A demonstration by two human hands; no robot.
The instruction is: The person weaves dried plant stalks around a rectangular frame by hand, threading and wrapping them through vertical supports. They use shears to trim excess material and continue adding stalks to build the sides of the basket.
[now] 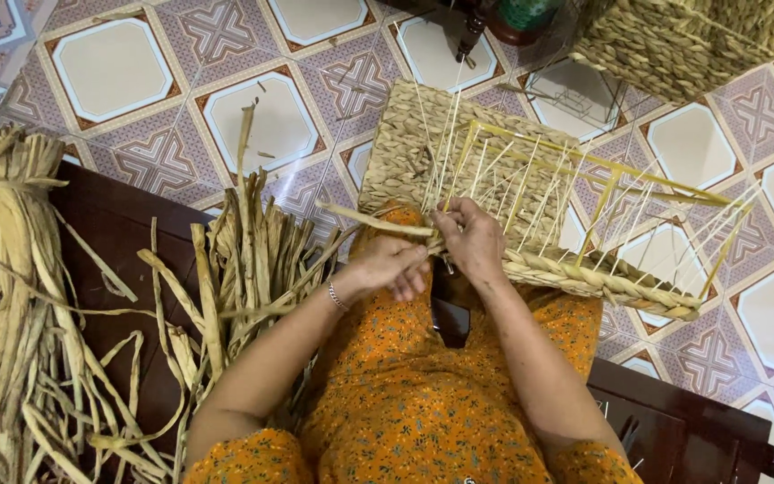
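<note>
A half-woven basket (459, 152) on a yellow wire frame (602, 170) rests on my lap, with thin pale spokes sticking up. My right hand (469, 235) pinches the braided rim (602, 280) at its near left corner. My left hand (389, 265) sits just beside it, fingers closed on a flat dried straw strand (371, 220) that runs up and left from the rim. Both hands touch at the weaving point. My orange flowered dress (405, 394) fills the lower middle.
A bundle of dried straw leaves (2, 269) lies on the dark wooden bench (118, 224) at left, with loose strands (244, 260) beside my left arm. A finished woven basket (683, 40) stands on the patterned tile floor (118, 72) at top right.
</note>
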